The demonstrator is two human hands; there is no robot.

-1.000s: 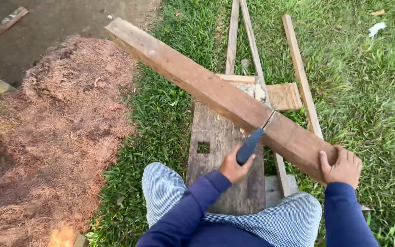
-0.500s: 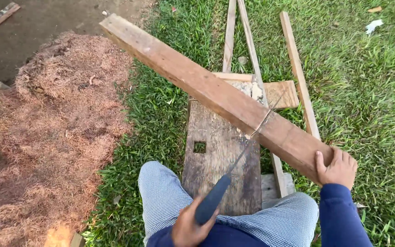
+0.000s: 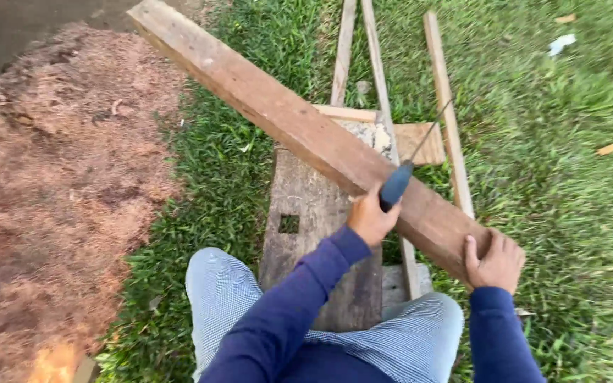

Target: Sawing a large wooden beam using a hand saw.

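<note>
— How many timbers do I count?
— One thick brown wooden beam (image 3: 278, 113) across the weathered plank surface (image 3: 306, 206), three thin slats (image 3: 445, 106) on the grass.
— Hands?
— Two: left hand (image 3: 370, 218) grip closed round one blue-handled saw (image 3: 397, 183) (blade blurred), right hand (image 3: 494, 261) clamping the beam's near end.

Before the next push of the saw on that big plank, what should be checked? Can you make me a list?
1. Left hand wraps the blue saw handle: ok.
2. Right hand grips the plank end, apart from the blade: ok.
3. Plank rests across the dark board: ok.
4. Blade sits in the cut: cannot tell, blurred.
5. Knees clear of the blade's path: ok.
</note>
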